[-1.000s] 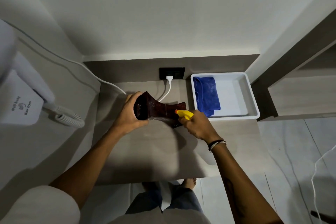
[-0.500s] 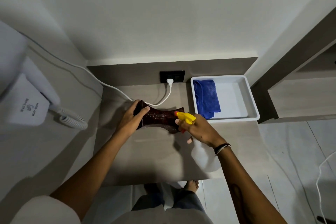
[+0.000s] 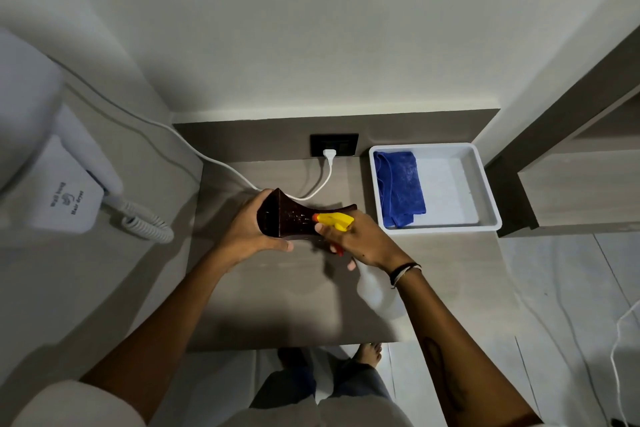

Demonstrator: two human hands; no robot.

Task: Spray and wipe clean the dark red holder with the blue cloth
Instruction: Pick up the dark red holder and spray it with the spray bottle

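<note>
The dark red holder point(image 3: 294, 218) is held above the desk, its open flared end facing me, with my left hand point(image 3: 246, 234) gripping that left end. My right hand point(image 3: 360, 243) grips a spray bottle point(image 3: 379, 291) with a yellow nozzle and a pale translucent body. The nozzle points at the holder's side from close range. The blue cloth point(image 3: 400, 187) lies folded in the left part of a white tray point(image 3: 485, 184) at the desk's back right, away from both hands.
A wall-mounted white hair dryer point(image 3: 65, 191) with a coiled cord hangs at the left. A white plug and cable point(image 3: 329, 156) run from a black socket across the back of the grey desk point(image 3: 277, 305). A wooden shelf unit stands at the right.
My left hand has turned the holder, showing its open end, and shifted its grip. The spray bottle stays aimed at the holder, its body now tilted toward me.
</note>
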